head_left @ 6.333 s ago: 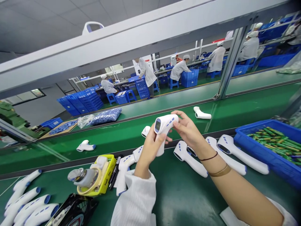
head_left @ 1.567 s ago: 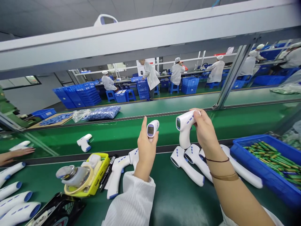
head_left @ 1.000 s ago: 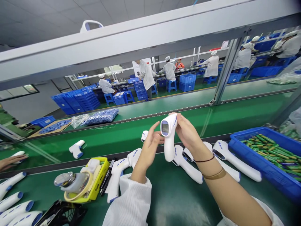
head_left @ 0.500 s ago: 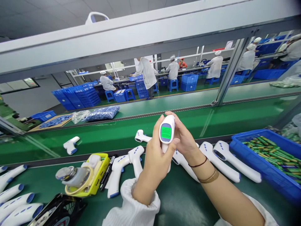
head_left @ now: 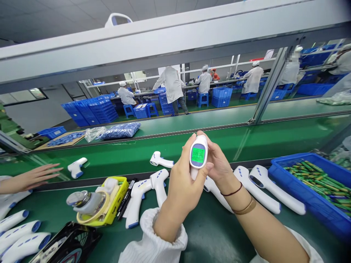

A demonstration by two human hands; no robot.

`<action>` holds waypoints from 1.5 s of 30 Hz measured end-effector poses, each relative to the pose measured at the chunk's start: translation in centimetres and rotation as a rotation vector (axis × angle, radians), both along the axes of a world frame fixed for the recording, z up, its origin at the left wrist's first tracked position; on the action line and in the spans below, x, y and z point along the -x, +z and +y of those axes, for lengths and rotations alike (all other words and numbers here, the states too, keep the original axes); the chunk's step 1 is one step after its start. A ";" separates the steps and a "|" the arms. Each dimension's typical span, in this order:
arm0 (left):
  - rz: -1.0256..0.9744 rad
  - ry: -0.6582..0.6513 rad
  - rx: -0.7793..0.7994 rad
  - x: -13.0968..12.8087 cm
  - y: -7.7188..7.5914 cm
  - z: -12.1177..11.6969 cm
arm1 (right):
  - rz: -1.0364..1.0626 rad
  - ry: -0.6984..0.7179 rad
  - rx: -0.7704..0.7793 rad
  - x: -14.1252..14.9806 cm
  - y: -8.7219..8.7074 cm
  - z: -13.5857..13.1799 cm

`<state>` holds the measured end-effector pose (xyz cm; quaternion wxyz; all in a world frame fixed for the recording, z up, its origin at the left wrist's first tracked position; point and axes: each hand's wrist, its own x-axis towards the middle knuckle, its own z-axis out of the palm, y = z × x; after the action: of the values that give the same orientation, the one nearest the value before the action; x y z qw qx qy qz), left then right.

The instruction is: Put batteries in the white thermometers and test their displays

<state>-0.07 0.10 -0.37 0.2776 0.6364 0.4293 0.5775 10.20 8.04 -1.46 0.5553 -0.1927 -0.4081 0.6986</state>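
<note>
You are holding a white gun-shaped device above the green table, its green-lit screen facing you. Your left hand is clamping its grip around the handle, while your right hand is touching the far side, its grip too hidden to judge. Similar devices are lying near the blue bin.

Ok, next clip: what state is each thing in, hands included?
Held thermometer: upright, screen lit green
Left hand: wrapped around it
Right hand: cupped against it, grip partly hidden
Co-worker's hand: open, fingers outstretched
Topmost thermometer: partly hidden, screen grey
Blue bin at right: open, heaped with green cylinders
Yellow tray: loaded
Bottle: in yellow tray, whether shut unclear
Bag: bulging with blue parts
</note>
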 end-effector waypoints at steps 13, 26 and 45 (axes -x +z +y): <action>-0.007 0.009 0.030 -0.1 -0.2 0.1 | 0.004 0.099 -0.080 -0.7 -0.2 0.3; -0.056 0.018 0.019 -0.6 -0.1 -0.2 | -0.045 0.151 -0.168 -1.2 -1.2 0.5; -0.803 0.033 0.132 2.2 -0.1 2.8 | -0.499 -0.067 -0.806 1.3 0.0 -2.4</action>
<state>-2.30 2.94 -0.47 0.4542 0.3341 0.3333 0.7556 8.93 5.62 -1.47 0.4933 -0.1370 -0.7609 0.3987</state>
